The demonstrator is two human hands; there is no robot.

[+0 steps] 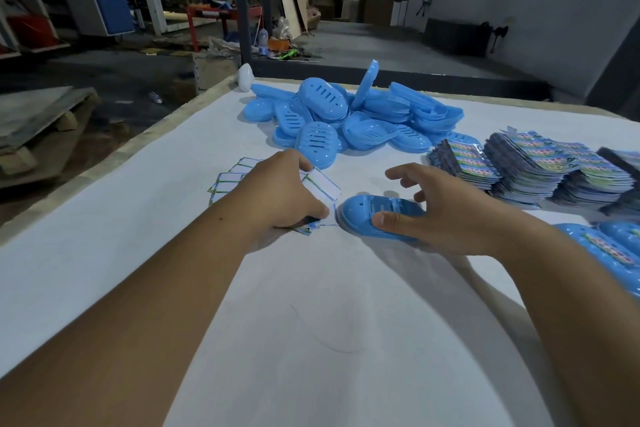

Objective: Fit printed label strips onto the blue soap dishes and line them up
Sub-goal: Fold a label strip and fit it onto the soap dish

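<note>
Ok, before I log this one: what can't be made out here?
- Head view, label strip: the left hand covers most of it; its print is too small to read.
- Soap dish under the right hand: the thumb and palm hide its near side.
- Labelled dishes: cut off by the right edge, so the row cannot be counted.
- Label stacks: print too small to read.

blue soap dish (363, 210) upside down on table, white-backed label strip (323, 184) tilted beside it
</note>
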